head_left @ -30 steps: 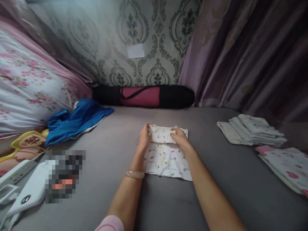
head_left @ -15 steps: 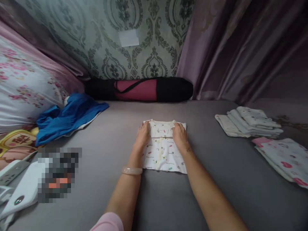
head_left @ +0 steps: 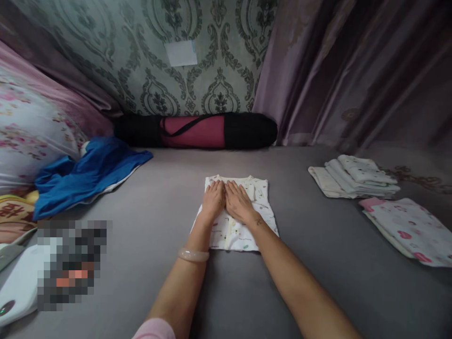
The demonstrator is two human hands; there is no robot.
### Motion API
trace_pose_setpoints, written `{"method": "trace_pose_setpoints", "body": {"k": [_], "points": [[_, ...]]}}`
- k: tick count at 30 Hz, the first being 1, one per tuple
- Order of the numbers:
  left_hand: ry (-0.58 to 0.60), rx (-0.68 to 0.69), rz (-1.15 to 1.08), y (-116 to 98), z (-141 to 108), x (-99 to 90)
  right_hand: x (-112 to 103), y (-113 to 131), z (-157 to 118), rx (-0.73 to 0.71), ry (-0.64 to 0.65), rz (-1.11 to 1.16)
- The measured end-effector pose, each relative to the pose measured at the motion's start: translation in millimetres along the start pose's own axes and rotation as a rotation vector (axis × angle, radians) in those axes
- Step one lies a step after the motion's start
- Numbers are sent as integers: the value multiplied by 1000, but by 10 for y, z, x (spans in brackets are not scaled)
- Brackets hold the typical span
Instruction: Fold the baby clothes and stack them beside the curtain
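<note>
While my left hand (head_left: 213, 200) is lying flat on the upper part of a white printed garment (head_left: 243, 238), my right hand (head_left: 240, 202) is pressing just beside it, slanting inward. I am holding both hands open, palms down and fingers extended, with nothing gripped in either. The garment is resting near the middle of the grey sheet (head_left: 226, 292), short of its far edge, where a long black-and-red bag (head_left: 212, 134) is lying. Toward the right edge, a stack of folded cloths (head_left: 367, 174) is sitting beyond a pink-and-white folded cloth (head_left: 416, 230). Toward the left edge, blue fabric (head_left: 88, 165) is lying crumpled, and a white device (head_left: 21, 282) is resting nearer to me.
</note>
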State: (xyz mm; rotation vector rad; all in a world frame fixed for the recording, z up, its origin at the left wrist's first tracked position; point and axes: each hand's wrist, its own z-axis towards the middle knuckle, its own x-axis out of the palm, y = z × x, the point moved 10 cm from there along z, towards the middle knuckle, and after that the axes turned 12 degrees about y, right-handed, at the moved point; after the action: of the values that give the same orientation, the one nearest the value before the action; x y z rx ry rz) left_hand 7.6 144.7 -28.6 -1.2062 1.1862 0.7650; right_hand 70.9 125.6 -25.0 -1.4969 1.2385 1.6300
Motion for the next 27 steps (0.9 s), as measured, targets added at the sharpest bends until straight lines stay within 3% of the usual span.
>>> {"method": "trace_pose_setpoints", "body": {"k": [11, 17, 20, 27], "points": [[-60, -157, 122, 47, -57, -22, -17, -361, -139, 232, 39, 13], [56, -251, 75, 131, -39, 25, -9, -486, -174, 283, 160, 76], [82, -257, 44, 165, -34, 18, -33, -487, -197, 258, 206, 72], [27, -200, 15, 214, -32, -10, -121, -742, -335, 295, 127, 20]]}}
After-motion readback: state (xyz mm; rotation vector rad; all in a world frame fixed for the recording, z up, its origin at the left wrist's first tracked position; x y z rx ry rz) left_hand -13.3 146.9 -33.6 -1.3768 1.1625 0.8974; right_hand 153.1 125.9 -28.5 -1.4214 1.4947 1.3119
